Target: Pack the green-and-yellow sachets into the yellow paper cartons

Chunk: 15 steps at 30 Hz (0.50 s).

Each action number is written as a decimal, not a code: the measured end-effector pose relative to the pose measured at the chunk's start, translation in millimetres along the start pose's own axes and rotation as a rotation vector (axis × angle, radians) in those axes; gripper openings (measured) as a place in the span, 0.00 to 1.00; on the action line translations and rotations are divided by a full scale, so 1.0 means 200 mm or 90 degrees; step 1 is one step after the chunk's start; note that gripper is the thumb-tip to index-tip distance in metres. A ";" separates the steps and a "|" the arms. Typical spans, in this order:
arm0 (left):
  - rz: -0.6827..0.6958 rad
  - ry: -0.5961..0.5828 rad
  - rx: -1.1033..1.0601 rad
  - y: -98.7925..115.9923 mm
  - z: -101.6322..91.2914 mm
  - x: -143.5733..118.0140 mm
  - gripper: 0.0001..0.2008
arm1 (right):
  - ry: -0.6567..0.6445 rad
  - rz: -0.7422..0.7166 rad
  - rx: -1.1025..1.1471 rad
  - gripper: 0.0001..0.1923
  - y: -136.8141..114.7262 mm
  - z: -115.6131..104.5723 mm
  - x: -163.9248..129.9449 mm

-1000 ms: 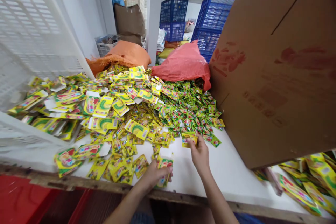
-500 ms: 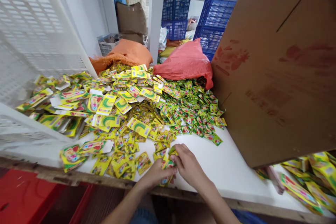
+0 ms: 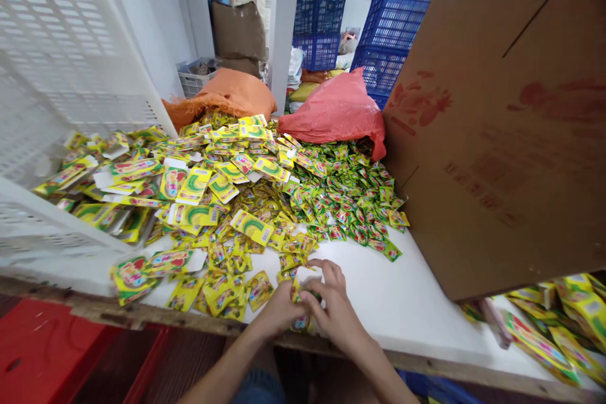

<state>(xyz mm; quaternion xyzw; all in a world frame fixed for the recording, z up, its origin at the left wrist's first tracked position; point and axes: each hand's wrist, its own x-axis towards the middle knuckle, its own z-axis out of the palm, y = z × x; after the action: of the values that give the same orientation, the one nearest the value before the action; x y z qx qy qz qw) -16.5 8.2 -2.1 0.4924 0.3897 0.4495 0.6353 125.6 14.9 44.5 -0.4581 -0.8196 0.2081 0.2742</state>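
sachets (image 3: 301, 308) bunched in a small stack at the near edge of the white counter (image 3: 407, 303), pinched between both hands. yellow-green, glossy, mostly hidden by fingers; long axis of the stack seemingly running from the counter edge away toward the heap, upper end pointing at the pile, though hard to tell under the grip. left hand (image 3: 279, 310) curled around the stack from the left, fingers closed on it. right hand (image 3: 334, 306) pressed against the same stack from the right, thumb and forefinger nipping its top, other fingers loosely bent above the counter. hands touching each other at the stack.

just beyond the hands, a broad heap of loose sachets (image 3: 265, 202) spread over the counter, lying at every angle, no common direction. larger yellow packets (image 3: 194, 184) mixed in on the left side, spilling from a white plastic crate (image 3: 57, 76) tipped on its side. behind the heap an orange sack (image 3: 227, 95) and a red sack (image 3: 338, 110), mouth of the red one open onto the pile. tall brown cardboard box (image 3: 502, 139) leaning on the right, more packets (image 3: 563, 322) beneath it. blue crates (image 3: 388, 31) stacked far back. red bins (image 3: 52, 353) below the counter's worn wooden edge, near left.
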 end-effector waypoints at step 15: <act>0.061 0.125 -0.025 -0.03 0.00 -0.04 0.24 | 0.202 0.179 0.315 0.10 0.15 0.17 -0.15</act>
<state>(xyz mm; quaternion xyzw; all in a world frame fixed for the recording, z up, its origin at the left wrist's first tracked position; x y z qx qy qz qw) -18.3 0.5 -8.0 0.4513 0.4175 0.5330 0.5813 136.2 1.2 -7.6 -0.5128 -0.6203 0.3627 0.4698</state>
